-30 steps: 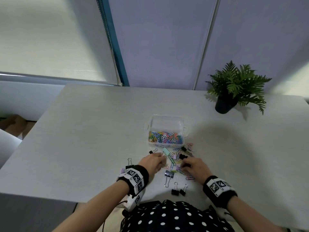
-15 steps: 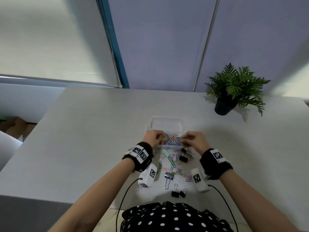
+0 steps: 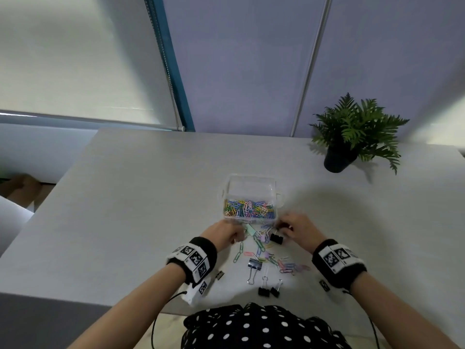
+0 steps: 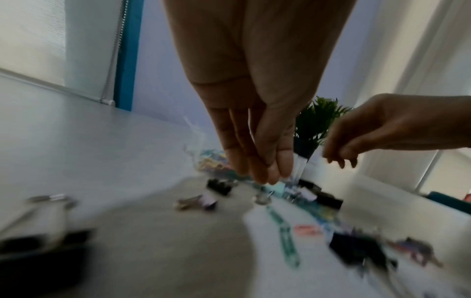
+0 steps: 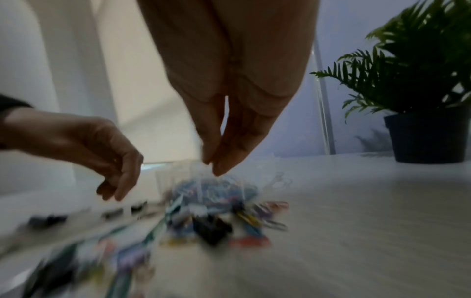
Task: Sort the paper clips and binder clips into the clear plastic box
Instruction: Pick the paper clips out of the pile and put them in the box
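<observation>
The clear plastic box stands mid-table, its near half filled with coloured paper clips. In front of it lies a loose pile of paper clips, a mint binder clip and a black binder clip. My left hand hovers at the pile's left, fingertips together just above the mint clip, nothing seen between them. My right hand hangs beside the black binder clip with loosely bent fingers and holds nothing. Both wrist views are blurred.
More black binder clips lie nearer me, close to the table's front edge. A potted fern stands at the back right. Bare tabletop stretches left and right of the box.
One second ago both hands were at the pile, half a second ago over the box's near half. Now they are back down at the loose clips in front of it.
</observation>
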The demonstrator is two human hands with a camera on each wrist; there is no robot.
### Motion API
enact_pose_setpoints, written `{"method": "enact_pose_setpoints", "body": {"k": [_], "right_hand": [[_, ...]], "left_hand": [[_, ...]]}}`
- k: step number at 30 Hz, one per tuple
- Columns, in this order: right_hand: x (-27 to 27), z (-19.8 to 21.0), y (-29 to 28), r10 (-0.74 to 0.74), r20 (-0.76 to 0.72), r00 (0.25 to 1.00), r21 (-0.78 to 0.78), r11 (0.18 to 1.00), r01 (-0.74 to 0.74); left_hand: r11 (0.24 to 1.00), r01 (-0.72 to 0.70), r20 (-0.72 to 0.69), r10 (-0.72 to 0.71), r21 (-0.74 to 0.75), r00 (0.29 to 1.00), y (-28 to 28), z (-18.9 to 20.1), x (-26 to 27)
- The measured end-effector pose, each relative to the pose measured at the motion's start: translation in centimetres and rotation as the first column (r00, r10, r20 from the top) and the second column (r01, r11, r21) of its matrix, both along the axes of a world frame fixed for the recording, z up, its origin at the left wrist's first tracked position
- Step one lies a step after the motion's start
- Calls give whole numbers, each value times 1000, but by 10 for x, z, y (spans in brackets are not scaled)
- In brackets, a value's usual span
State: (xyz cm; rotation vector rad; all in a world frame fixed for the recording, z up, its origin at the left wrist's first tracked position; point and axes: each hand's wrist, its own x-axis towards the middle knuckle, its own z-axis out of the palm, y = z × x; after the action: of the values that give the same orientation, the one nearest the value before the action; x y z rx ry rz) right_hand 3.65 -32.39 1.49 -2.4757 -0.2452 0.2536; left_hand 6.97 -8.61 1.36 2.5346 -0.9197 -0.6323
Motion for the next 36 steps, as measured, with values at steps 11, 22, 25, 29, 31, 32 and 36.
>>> {"method": "enact_pose_setpoints", "body": {"k": [11,22,25,29,31,32,36], "right_hand": [[-53,-32,-8,186,-198,962,-411,875,-254],[-46,-29,3,83,-180,980,-352,925,-143],[-48,-29,4,72,-181,981,-360,923,-134],[-49,-31,5,62,-182,981,-353,927,-124],[-49,-31,6,63,-179,982,-351,928,-123],[-49,-32,6,65,-175,982,-353,927,-124],[-51,-33,7,66,-153,986,-375,919,-120]], "left_hand": [[983,122,83,-135,138,987,3,-42,-18],[996,-56,78,51,73,996,-15,-38,-22],[989,-110,62,105,95,993,-15,-44,-22],[979,-164,51,158,123,986,-20,-45,-25],[977,-163,59,156,140,986,-22,-40,-28],[975,-168,62,161,147,985,-23,-38,-30],[983,-135,129,118,129,985,-27,-30,-37]]}}
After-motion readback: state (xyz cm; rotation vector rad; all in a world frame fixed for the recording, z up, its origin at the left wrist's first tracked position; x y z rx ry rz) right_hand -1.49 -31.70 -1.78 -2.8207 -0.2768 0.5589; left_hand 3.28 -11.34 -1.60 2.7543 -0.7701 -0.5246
